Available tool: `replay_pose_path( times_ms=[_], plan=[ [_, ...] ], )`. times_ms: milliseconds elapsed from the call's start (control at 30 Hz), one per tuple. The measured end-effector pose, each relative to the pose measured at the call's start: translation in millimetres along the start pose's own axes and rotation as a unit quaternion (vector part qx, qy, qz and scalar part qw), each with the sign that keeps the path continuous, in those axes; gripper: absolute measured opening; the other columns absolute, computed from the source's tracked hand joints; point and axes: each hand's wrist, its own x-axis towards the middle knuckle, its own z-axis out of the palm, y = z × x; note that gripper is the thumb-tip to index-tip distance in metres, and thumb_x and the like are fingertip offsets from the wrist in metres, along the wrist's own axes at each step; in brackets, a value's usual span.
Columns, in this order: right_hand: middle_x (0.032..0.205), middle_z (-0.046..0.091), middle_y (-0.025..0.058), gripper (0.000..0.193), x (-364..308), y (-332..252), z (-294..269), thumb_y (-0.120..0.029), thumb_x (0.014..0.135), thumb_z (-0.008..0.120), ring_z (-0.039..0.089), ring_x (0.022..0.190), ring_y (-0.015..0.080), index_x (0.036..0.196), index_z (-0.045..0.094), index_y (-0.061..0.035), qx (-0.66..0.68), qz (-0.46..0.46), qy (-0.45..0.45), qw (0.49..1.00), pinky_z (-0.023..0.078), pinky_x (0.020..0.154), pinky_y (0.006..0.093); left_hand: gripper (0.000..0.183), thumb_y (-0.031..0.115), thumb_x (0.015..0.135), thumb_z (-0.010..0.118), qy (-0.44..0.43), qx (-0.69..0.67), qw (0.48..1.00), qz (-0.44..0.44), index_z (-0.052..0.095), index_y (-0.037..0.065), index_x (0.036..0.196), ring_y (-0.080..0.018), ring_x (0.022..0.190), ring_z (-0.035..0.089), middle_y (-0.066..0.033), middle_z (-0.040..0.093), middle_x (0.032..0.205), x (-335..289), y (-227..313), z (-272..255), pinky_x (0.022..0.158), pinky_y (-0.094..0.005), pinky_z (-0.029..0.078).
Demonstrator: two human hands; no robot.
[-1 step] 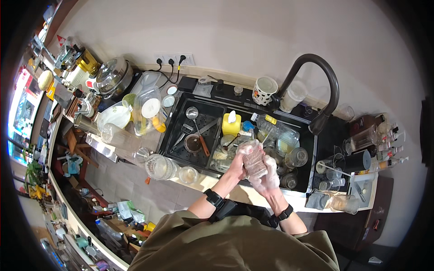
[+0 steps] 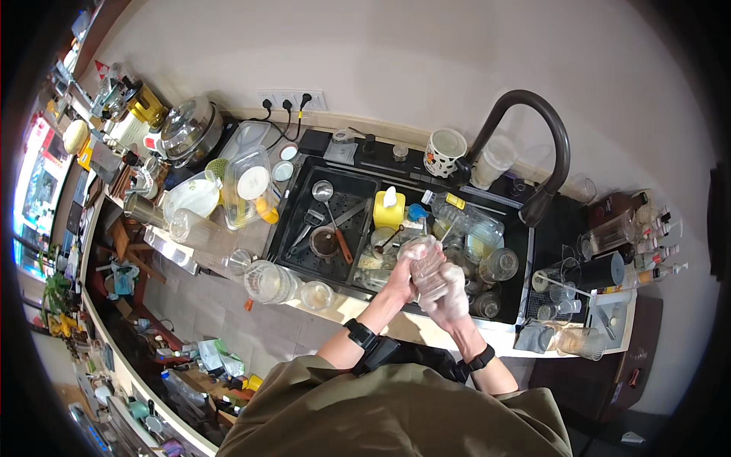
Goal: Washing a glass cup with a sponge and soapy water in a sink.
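1. Glass (image 2: 429,276), clear and ribbed, is held above the sink's (image 2: 358,185) front edge, slightly right of that edge's middle.
2. Left hand (image 2: 403,279): fingers curled around the far end of the glass, foam on them.
3. Right hand (image 2: 451,295): foam-covered, fingers folded against the right side; whether they press firmly, I cannot tell.
4. Those right fingers lay straighter a moment ago; their bending suggests the soaping is under way, rinsing not yet done.
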Motion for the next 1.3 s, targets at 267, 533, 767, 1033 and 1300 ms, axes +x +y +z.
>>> replay_pose_path(
  times_ms=[267, 533, 767, 1033, 1300],
  plan=[
    [0.087, 0.062, 0.0223, 0.024, -3, 11, -47, -0.01, 0.077, 0.059, 0.063, 0.08, 0.0405, 0.099, 0.061, 0.0002, -0.672, -0.238, -0.119, 0.691, 0.054, 0.073, 0.0425, 0.021, 0.021, 0.087, 0.06, 0.152, 0.014, 0.988, -0.017, 0.062, 0.008, 0.103, -0.022, 0.091, 0.066, -0.0079, 0.067, 0.095, 11, -15, 5, 0.083, -0.0379, 0.057],
    [0.087, 0.065, 0.0057, 0.047, -15, 9, -56, -0.05, 0.094, 0.047, 0.063, 0.073, 0.0191, 0.106, 0.063, -0.0072, 0.166, 0.102, 0.144, 0.97, 0.048, 0.057, 0.0313, 0.029, 0.02, 0.084, 0.068, 0.242, 0.062, 0.963, 0.098, 0.063, 0.009, 0.11, -0.0173, 0.092, 0.064, -0.0047, 0.064, 0.103, 24, -15, 1, 0.079, -0.033, 0.054],
    [0.081, 0.062, -0.0006, 0.023, 19, 31, -35, -0.03, 0.1, 0.049, 0.06, 0.069, 0.0145, 0.086, 0.059, -0.0152, 0.122, 0.024, 0.352, 0.928, 0.049, 0.059, 0.0349, 0.055, 0.013, 0.068, 0.084, 0.156, 0.411, 0.757, 0.483, 0.058, 0.004, 0.115, -0.0208, 0.097, 0.063, -0.0097, 0.063, 0.11, 12, -43, 27, 0.085, -0.0339, 0.052],
    [0.093, 0.068, 0.009, 0.019, 47, 21, -97, -0.018, 0.098, 0.049, 0.069, 0.084, 0.024, 0.09, 0.063, -0.0074, 0.161, 0.263, 0.098, 0.946, 0.058, 0.079, 0.041, 0.068, 0.019, 0.059, 0.09, -0.209, 0.6, 0.707, 0.309, 0.059, 0.003, 0.117, -0.0227, 0.104, 0.063, -0.0103, 0.063, 0.114, -8, -2, 28, 0.092, -0.0348, 0.05],
    [0.074, 0.06, 0.0156, 0.012, 52, 26, -98, -0.014, 0.087, 0.058, 0.062, 0.066, 0.0321, 0.082, 0.056, -0.0041, -0.626, -0.254, 0.179, 0.715, 0.047, 0.058, 0.0386, 0.055, 0.015, 0.073, 0.077, -0.004, 0.552, 0.833, -0.024, 0.059, -0.002, 0.122, -0.0171, 0.108, 0.058, -0.0086, 0.061, 0.12, -6, 9, 10, 0.094, -0.0319, 0.047]
  ],
)
